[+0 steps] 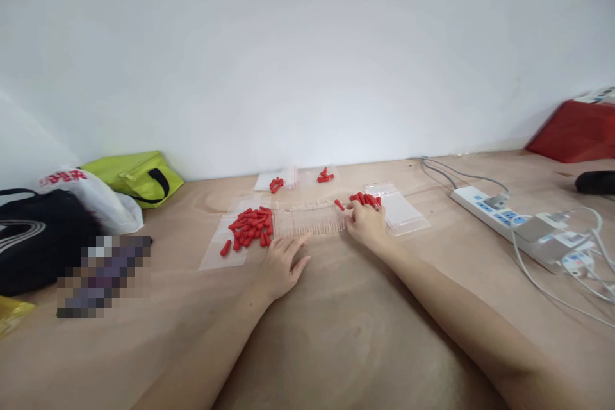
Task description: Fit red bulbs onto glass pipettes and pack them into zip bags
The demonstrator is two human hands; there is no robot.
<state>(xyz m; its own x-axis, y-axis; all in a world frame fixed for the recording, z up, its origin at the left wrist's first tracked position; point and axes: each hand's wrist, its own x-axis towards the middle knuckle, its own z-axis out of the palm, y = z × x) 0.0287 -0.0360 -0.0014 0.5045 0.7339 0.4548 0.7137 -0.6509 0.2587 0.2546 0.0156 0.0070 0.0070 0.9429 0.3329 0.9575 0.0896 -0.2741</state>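
Observation:
My left hand [286, 266] lies with spread fingers at the front left edge of a row of thin clear sticks or tubes [310, 220]. At the row's right end, my right hand [366, 223] has its fingers bent close to a red piece [339, 205]; whether it grips that piece is not clear. More red pieces [368, 198] lie just behind the right hand, partly hidden by it. A large pile of red bulb-shaped pieces [250, 225] sits on a clear plastic sheet [216, 255] left of the row.
Two small red clusters [276, 184] [325, 175] lie on bags at the back. Clear bags [406, 210] lie right of my right hand. A white power strip [500, 218] with cables stands farther right. Bags [137, 176] fill the left side; a red bag [574, 131] is at the right.

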